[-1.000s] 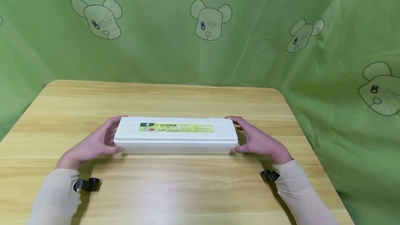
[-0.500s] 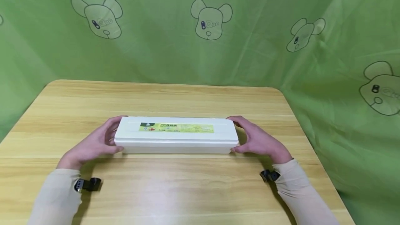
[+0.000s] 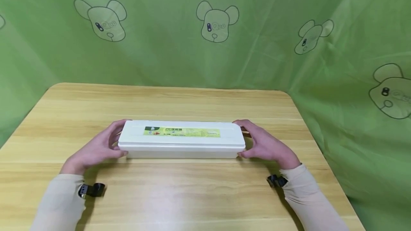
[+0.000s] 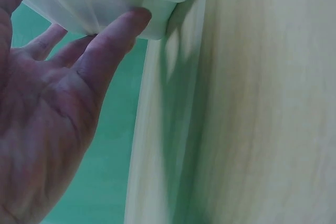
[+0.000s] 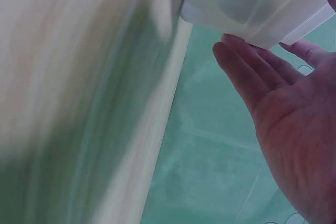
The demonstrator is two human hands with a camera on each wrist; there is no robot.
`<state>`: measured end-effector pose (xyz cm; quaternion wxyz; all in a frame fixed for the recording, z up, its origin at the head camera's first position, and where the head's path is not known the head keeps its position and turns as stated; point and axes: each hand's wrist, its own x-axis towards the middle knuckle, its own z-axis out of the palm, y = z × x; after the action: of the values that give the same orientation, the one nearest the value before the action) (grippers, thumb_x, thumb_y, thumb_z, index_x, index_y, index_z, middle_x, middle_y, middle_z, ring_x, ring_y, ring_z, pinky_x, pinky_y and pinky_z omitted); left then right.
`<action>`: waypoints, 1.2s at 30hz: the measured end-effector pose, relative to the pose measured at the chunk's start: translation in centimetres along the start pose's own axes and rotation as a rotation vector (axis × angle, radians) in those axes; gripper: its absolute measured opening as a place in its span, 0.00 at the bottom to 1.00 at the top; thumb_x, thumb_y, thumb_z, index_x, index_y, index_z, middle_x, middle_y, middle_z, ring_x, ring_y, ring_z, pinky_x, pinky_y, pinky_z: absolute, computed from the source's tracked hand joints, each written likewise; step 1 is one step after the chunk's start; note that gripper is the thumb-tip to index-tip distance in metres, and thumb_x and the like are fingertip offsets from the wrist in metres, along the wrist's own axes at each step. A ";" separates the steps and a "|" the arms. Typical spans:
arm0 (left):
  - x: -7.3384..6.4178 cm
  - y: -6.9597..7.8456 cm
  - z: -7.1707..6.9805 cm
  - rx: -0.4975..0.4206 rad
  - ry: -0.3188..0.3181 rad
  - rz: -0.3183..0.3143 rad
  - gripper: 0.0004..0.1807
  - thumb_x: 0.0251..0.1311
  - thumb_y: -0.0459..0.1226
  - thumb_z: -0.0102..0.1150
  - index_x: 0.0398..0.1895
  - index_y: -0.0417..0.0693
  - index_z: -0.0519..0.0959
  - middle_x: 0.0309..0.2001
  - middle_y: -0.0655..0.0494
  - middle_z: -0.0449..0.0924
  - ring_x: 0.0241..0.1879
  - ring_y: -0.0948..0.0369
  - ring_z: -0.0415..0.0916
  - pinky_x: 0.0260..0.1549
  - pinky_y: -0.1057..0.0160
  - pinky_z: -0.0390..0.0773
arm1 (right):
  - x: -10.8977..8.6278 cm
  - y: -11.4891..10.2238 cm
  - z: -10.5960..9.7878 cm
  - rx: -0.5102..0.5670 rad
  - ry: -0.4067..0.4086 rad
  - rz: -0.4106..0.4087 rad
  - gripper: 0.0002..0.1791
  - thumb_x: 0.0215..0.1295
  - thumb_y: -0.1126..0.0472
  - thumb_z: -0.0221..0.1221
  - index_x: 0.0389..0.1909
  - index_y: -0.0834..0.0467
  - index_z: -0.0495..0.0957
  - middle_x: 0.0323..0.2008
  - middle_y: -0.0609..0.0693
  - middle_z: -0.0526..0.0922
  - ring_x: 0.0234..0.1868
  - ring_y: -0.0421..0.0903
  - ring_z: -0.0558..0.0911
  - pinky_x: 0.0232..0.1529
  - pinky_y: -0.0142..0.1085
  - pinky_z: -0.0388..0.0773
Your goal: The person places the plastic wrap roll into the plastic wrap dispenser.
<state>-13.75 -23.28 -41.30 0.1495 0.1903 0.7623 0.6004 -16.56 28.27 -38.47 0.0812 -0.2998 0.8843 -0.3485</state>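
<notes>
A long white cling film box point(image 3: 183, 148) with a yellow-green label point(image 3: 183, 132) on its lid lies lengthwise across the table, its lid down. My left hand point(image 3: 96, 149) grips its left end, thumb at the front and fingers behind. At the opposite end, my right hand point(image 3: 269, 146) holds the box in the same way. In the left wrist view, fingers point(image 4: 113, 40) touch the end wall of the box point(image 4: 105, 3). The right wrist view has the other end of the box point(image 5: 241, 3) between thumb and fingers. The box's underside is hidden.
The wood-grain table point(image 3: 199, 195) has rounded far corners. A green curtain point(image 3: 160, 56) printed with mouse heads hangs behind it and along its right side. Black straps with small devices point(image 3: 93, 189) sit on both wrists, over light sleeves point(image 3: 61, 199).
</notes>
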 end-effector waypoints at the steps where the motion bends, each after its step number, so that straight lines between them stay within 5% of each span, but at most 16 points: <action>1: 0.0 0.0 0.0 0.003 0.000 -0.001 0.54 0.48 0.23 0.68 0.76 0.40 0.47 0.75 0.39 0.48 0.70 0.41 0.53 0.57 0.69 0.70 | 0.0 0.0 0.0 0.006 0.000 0.001 0.48 0.42 0.64 0.77 0.66 0.47 0.64 0.59 0.44 0.72 0.61 0.49 0.72 0.62 0.53 0.68; 9: 0.0 0.0 0.0 -0.014 -0.015 -0.011 0.54 0.49 0.24 0.68 0.76 0.40 0.46 0.75 0.37 0.47 0.70 0.39 0.51 0.57 0.69 0.69 | -0.2 0.0 0.0 0.110 -0.026 0.070 0.53 0.44 0.66 0.78 0.71 0.48 0.59 0.65 0.48 0.67 0.68 0.53 0.64 0.69 0.55 0.57; 13: 0.0 0.0 0.1 -0.014 -0.014 -0.014 0.54 0.49 0.23 0.68 0.76 0.40 0.45 0.75 0.38 0.46 0.71 0.40 0.51 0.57 0.69 0.70 | -0.4 -1.6 -0.2 0.135 -0.027 0.055 0.55 0.45 0.71 0.76 0.74 0.58 0.55 0.69 0.56 0.62 0.70 0.58 0.60 0.69 0.57 0.54; 17: 0.0 0.1 0.0 -0.016 -0.014 -0.013 0.55 0.48 0.23 0.68 0.76 0.40 0.44 0.75 0.37 0.45 0.70 0.40 0.51 0.56 0.68 0.71 | -0.4 -2.7 -0.4 0.115 -0.009 0.013 0.54 0.43 0.73 0.75 0.73 0.64 0.56 0.69 0.59 0.62 0.69 0.59 0.61 0.67 0.58 0.58; 26: 0.1 0.3 0.0 -0.014 -0.006 -0.016 0.55 0.47 0.23 0.69 0.76 0.40 0.46 0.74 0.37 0.47 0.69 0.38 0.53 0.56 0.68 0.71 | -0.3 -0.1 0.0 -0.005 0.025 -0.019 0.55 0.42 0.66 0.78 0.73 0.49 0.60 0.68 0.46 0.66 0.64 0.49 0.68 0.62 0.54 0.69; 36: 0.2 0.2 0.2 0.021 0.001 -0.013 0.55 0.48 0.25 0.71 0.75 0.39 0.46 0.74 0.37 0.48 0.70 0.39 0.53 0.57 0.68 0.70 | -0.1 -0.5 0.0 -0.079 0.015 -0.069 0.53 0.43 0.66 0.77 0.72 0.52 0.60 0.65 0.46 0.67 0.60 0.47 0.72 0.59 0.50 0.73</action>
<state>-13.83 -22.99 -41.20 0.1507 0.1865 0.7698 0.5915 -16.22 28.06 -38.18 0.0507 -0.3305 0.8871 -0.3183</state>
